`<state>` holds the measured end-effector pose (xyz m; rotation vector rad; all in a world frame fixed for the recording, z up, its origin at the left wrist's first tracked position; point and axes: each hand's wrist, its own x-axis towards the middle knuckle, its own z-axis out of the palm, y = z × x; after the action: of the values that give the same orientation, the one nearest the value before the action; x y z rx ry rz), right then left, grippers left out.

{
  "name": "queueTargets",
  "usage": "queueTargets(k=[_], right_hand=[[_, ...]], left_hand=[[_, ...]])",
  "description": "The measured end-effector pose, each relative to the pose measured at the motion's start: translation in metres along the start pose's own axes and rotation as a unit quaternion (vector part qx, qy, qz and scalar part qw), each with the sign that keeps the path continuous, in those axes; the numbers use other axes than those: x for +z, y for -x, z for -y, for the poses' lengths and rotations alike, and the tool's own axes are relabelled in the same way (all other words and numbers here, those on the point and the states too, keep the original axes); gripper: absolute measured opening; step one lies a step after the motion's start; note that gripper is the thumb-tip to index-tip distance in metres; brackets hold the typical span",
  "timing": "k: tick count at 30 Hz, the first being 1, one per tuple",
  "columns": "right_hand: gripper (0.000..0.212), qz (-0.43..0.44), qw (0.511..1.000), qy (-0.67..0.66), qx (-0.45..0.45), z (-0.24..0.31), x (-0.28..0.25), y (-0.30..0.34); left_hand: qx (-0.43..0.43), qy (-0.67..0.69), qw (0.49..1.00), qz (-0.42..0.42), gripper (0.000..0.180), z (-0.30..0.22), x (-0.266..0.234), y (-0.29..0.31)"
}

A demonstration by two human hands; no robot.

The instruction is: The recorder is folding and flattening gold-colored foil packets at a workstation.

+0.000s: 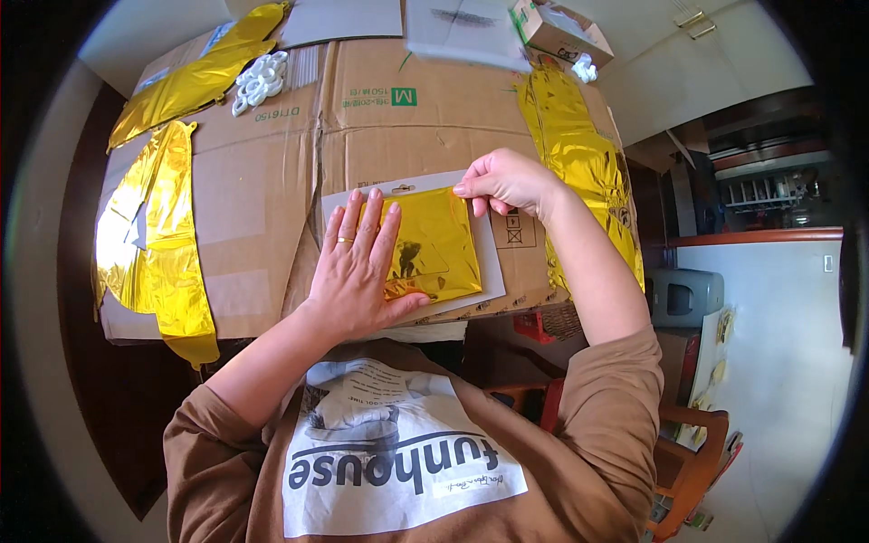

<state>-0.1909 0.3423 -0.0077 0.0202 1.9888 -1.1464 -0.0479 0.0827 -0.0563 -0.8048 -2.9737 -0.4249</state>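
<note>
A sheet of shiny gold foil, folded into a flat square (444, 240), lies on a white card (493, 285) with a hanging slot at its top. My left hand (353, 271) rests flat across the foil's left side, fingers stretched out and a ring on one of them. At the foil's upper right corner, my right hand (509, 184) pinches the edge between thumb and finger. Both card and foil sit near the front edge of a cardboard surface (258, 226).
Flat gold foil balloons lie at the left (172, 240), far left (186, 95) and right (579, 149). White ring-shaped pieces (261, 83) are bunched at far left. Along the back are a white sheet (339, 20), a clear plastic sheet (466, 36) and a small carton (543, 32).
</note>
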Motion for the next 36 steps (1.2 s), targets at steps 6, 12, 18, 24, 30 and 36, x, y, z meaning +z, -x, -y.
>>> queueTargets(k=[6,12,18,24,30,36], right_hand=[[0.016,-0.018,0.998,-0.059,-0.014,-0.009,0.003,0.003],[0.018,-0.174,0.969,0.150,-0.094,-0.019,0.036,0.006],[0.018,-0.325,0.877,0.309,-0.171,-0.026,0.065,0.022],[0.010,-0.420,0.782,0.344,-0.304,-0.046,0.078,0.017],[0.013,-0.481,0.740,0.307,-0.356,-0.055,0.085,0.009],[0.008,-0.477,0.710,0.354,-0.379,-0.057,0.083,0.011]], left_hand=[[0.005,0.005,1.000,-0.013,0.113,0.001,0.001,0.000],[0.006,0.004,1.000,-0.022,0.112,0.001,0.001,0.001],[0.007,0.009,1.000,-0.028,0.111,0.001,0.001,0.001],[0.005,0.011,0.999,-0.030,0.112,0.000,0.002,0.001],[0.003,0.029,0.999,-0.030,0.111,0.001,-0.001,0.000],[0.004,0.046,0.998,-0.039,0.110,0.002,-0.002,0.002]])
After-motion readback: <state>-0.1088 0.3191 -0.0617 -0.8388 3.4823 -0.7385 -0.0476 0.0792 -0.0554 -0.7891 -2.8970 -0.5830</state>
